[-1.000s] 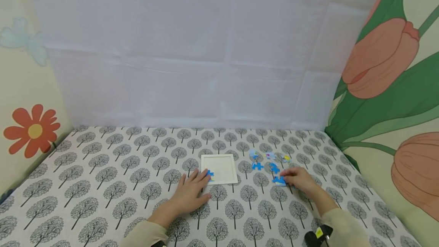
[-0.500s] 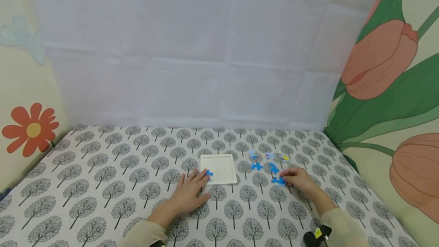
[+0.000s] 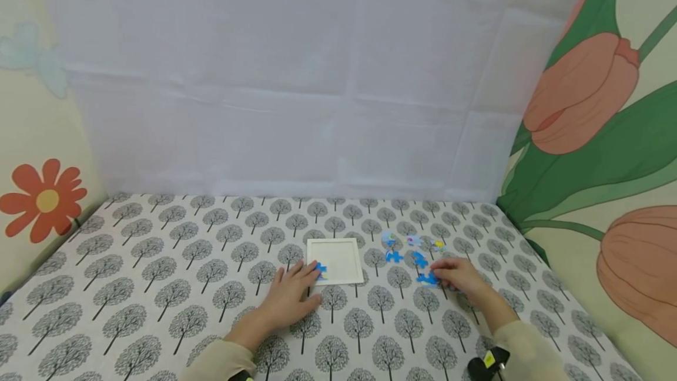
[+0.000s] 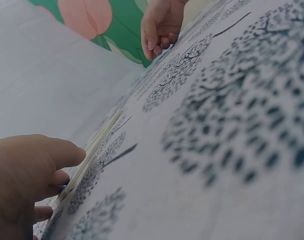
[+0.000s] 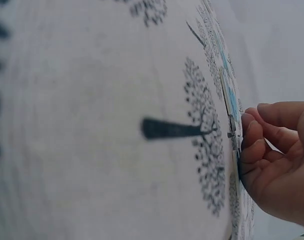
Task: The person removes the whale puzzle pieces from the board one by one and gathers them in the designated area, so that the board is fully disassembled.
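Observation:
My left hand (image 3: 291, 298) lies spread at the lower left corner of a white puzzle frame (image 3: 362, 260), its straight fingertips over the rim. Beside them, inside that corner, shows part of a blue puzzle piece (image 3: 321, 271). In the left wrist view the left thumb stands clear of the frame's edge (image 4: 94, 148). My right hand (image 3: 459, 276) has curled fingers and pinches the right side of a blue puzzle piece (image 3: 426, 279) lying on the cloth. The right wrist view shows its fingertips (image 5: 248, 120) low against the flat pieces; the exact contact is hidden.
Several more puzzle pieces lie beyond the right hand, among them a blue one (image 3: 394, 257), another blue one (image 3: 420, 260) and one with a yellow patch (image 3: 438, 244). A tree-patterned cloth (image 3: 174, 275) covers the table. A white sheet (image 3: 296, 104) hangs behind.
The whole head view has shifted slightly left. Both hands, the frame and the pieces keep their places relative to one another.

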A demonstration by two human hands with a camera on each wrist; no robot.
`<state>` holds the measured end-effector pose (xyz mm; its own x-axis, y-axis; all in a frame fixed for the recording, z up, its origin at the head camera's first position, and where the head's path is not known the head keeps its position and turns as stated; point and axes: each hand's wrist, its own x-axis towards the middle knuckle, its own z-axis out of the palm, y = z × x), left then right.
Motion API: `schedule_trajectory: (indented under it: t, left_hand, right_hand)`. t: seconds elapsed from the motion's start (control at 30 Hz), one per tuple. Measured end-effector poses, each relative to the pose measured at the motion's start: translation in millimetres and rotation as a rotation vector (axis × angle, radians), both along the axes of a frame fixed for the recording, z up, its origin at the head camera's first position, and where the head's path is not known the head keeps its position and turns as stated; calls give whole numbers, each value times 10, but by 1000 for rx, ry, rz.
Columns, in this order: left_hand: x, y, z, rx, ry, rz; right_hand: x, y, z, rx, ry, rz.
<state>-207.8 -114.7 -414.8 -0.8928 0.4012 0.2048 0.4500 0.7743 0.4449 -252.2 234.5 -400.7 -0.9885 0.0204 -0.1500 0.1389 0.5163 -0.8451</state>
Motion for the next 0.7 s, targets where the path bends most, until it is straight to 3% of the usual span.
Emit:
schedule_trajectory:
  t: [0.33, 0.5, 0.7]
  left_hand:
    - [-33, -25, -46, 49, 2, 31]
    - [-58, -50, -53, 57, 25, 97]
    - [-48, -41, -31, 20, 40, 121]
  right_hand:
    - [-10, 20, 59, -83, -5, 20]
    - [-30, -63, 124, -61, 16, 77]
    - [-56, -242, 174, -17, 24, 124]
